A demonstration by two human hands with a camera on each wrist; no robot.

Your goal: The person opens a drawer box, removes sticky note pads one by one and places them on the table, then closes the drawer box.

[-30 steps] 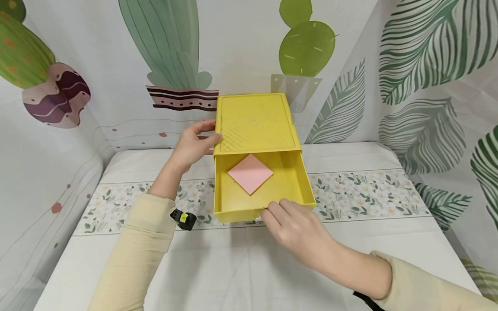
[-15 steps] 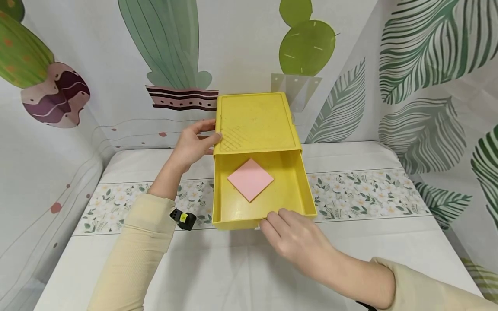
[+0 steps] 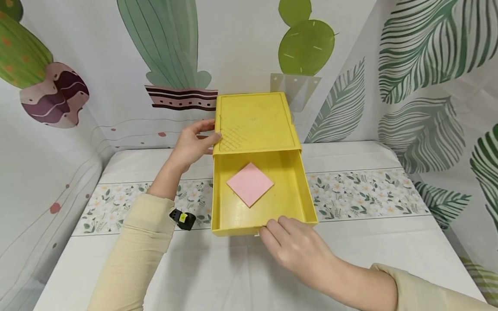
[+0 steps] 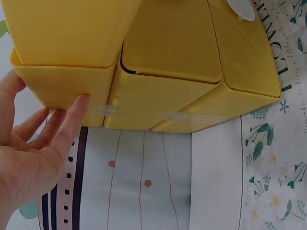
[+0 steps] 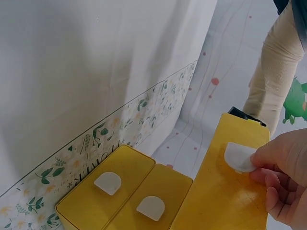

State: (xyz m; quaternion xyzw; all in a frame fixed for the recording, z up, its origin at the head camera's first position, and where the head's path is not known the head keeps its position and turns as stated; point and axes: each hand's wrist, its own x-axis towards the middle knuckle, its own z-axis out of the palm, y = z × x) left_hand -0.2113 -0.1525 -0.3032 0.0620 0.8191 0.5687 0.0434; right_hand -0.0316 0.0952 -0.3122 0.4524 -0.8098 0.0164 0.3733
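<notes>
The left hand (image 3: 190, 147) presses the side of the yellow box (image 3: 254, 121), thumb at the top edge, fingers fairly straight and not wrapped round it. Maybe this stops the box sliding. A clear strip (image 4: 104, 110), perhaps tape, runs across to the boxes below (image 4: 144, 93), likely to hold them together. Next, a pink square (image 3: 250, 185) lies flat inside the pulled-out top drawer (image 3: 288, 194), turned like a diamond. The drawer's walls should stop it falling out. On the right, the right hand (image 3: 295, 246) pinches the drawer's white handle (image 5: 239, 157), a handy spot for fingers.
</notes>
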